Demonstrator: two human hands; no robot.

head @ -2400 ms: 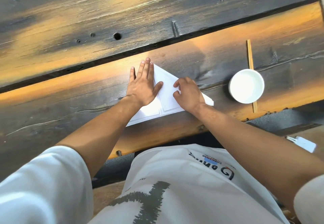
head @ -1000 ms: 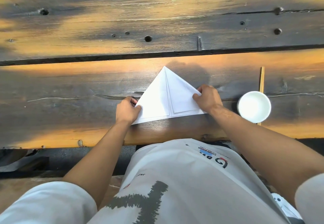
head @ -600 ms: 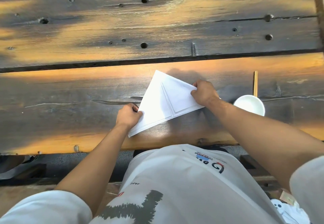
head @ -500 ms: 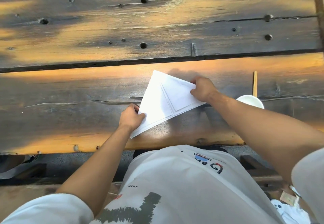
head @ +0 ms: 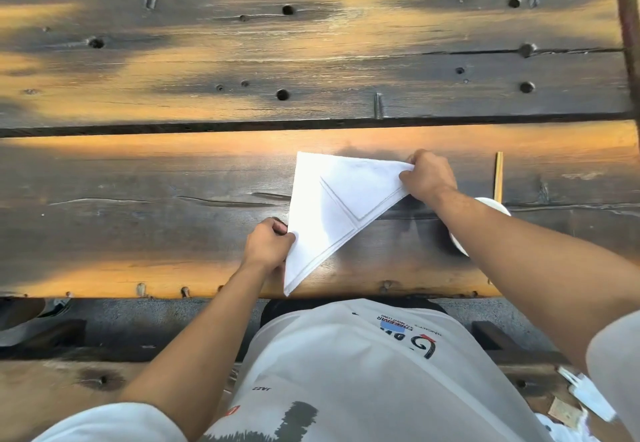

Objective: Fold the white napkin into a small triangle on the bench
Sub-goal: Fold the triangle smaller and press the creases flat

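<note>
**Napkin turned in both hands**

The left hand [head: 268, 244] pinched the white napkin's [head: 332, 206] edge at its 8 o'clock side; the right hand [head: 427, 175] gripped the corner at 2 o'clock. Since half a second before, the flat, smooth triangle had swung clockwise, its tip overhanging the surface [head: 138, 227] of dark, grainy planks. A white cup [head: 491, 204] sat behind the right forearm.

flat folded paper napkin [head: 332, 213]: we see plain white, faint grey line border near the edges
long plank wooden bench [head: 138, 234]: dark charcoal brown with orange-gold streaks, black round holes
small round bowl [head: 491, 204]: white
thin wooden stick [head: 498, 175]: pale tan
short-sleeved cotton T-shirt [head: 346, 372]: white, we spot black brush strokes, a red-black logo, a small blue patch
</note>
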